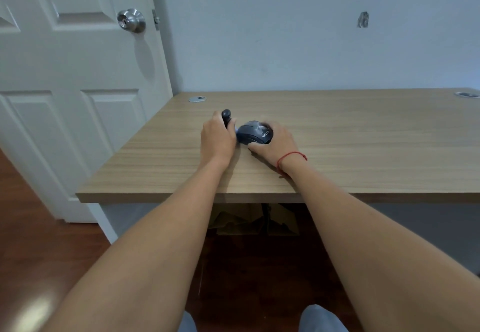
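Observation:
A dark grey computer mouse (254, 133) with white lettering lies on the wooden desk (337, 150), tilted and slightly blurred. My right hand (275, 144) grips it from the right, fingers curled round its rear and underside. My left hand (217, 138) is just left of the mouse and holds a small black tool with a rounded handle (226, 116), whose top sticks up above my fist. The tool's lower end is hidden between my hand and the mouse. A red string sits on my right wrist (291, 156).
The desk stands against a pale wall, with round cable grommets at the back left (197, 98) and back right (466, 94). A white door with a metal knob (131, 20) is at the left. Cardboard (249, 220) lies under the desk on the wooden floor.

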`<state>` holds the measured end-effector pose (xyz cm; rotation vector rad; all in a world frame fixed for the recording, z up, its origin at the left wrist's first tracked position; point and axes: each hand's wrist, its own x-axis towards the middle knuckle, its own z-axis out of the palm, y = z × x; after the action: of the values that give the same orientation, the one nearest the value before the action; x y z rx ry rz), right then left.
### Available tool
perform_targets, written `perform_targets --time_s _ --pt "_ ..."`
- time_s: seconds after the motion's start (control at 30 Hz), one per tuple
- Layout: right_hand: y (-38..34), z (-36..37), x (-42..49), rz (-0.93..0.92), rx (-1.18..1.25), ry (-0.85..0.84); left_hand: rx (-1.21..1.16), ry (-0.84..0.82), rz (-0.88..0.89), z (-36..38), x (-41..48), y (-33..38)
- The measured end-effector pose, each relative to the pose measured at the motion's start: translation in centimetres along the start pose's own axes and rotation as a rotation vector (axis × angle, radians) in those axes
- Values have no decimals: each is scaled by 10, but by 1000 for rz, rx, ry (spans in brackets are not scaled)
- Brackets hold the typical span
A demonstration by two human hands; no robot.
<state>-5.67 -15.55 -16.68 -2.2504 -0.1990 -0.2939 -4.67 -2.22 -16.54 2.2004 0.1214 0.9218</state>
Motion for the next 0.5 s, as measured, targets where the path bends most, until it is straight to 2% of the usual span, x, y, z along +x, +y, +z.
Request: perform_targets --time_s 0.2,0.4,0.5 --pt "2 -2 1 -76 43 2 -256 84 111 -7 -7 13" --pt "5 -4 2 -118 105 20 -78 20 -48 -3 -2 0" --pt "5 -4 2 -131 101 31 -148 66 5 -6 -4 5"
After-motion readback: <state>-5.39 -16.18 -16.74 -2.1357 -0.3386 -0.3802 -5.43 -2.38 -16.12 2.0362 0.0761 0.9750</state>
